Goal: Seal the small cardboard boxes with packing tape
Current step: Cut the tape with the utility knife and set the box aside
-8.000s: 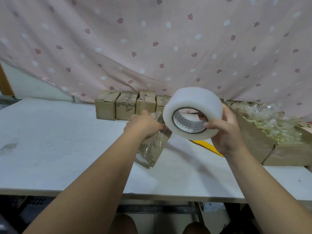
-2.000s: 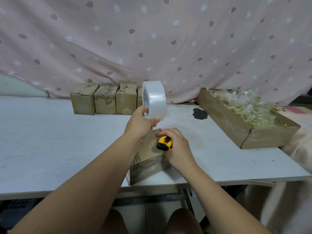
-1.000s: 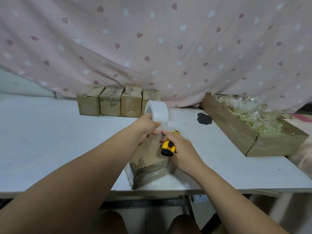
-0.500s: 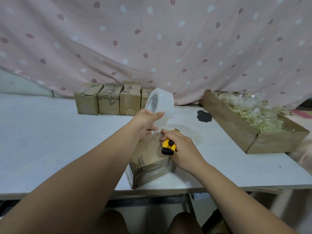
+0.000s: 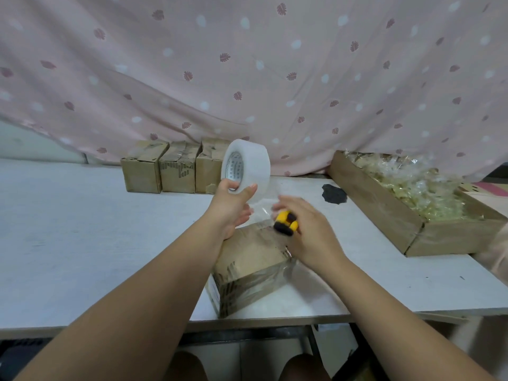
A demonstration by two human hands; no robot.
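Observation:
A small cardboard box (image 5: pixel 248 268) wrapped in clear tape lies at the near edge of the white table (image 5: pixel 82 229). My left hand (image 5: pixel 232 207) holds a white roll of packing tape (image 5: pixel 245 166) raised above the box's far end. A clear strip of tape runs from the roll down toward the box. My right hand (image 5: pixel 308 232), blurred, grips a yellow and black utility knife (image 5: pixel 286 223) over the box's far end, at the strip.
Three small cardboard boxes (image 5: pixel 176 167) stand in a row at the back, against the pink patterned curtain (image 5: pixel 247 64). A shallow cardboard tray (image 5: pixel 384 210) of clear packets sits at the right. A dark patch (image 5: pixel 334 194) marks the table.
My left hand has lifted the tape roll a little higher off the box. My right hand has shifted with the knife at the strip and is now blurred.

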